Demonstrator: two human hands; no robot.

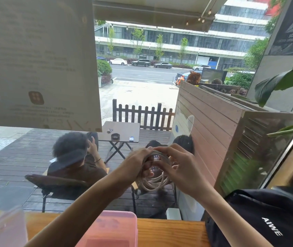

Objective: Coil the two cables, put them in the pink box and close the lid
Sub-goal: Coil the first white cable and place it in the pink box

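I hold a light grey cable (157, 184) wound into a round coil, raised in front of the window. My left hand (138, 166) grips the coil's left side with fingers wrapped through the loops. At the coil's top right, my right hand (176, 166) pinches the cable with thumb and fingers. The pink box (119, 227) stands below on the wooden counter (168, 230), partly hidden by my left forearm. A translucent lid (5, 229) leans at the bottom left. No second cable is in view.
A black bag (266, 216) printed with white letters lies on the counter at right. Behind the glass, people sit on chairs on a dark deck beside a small folding table. A paper notice hangs on the window at upper left. Plant leaves reach in at right.
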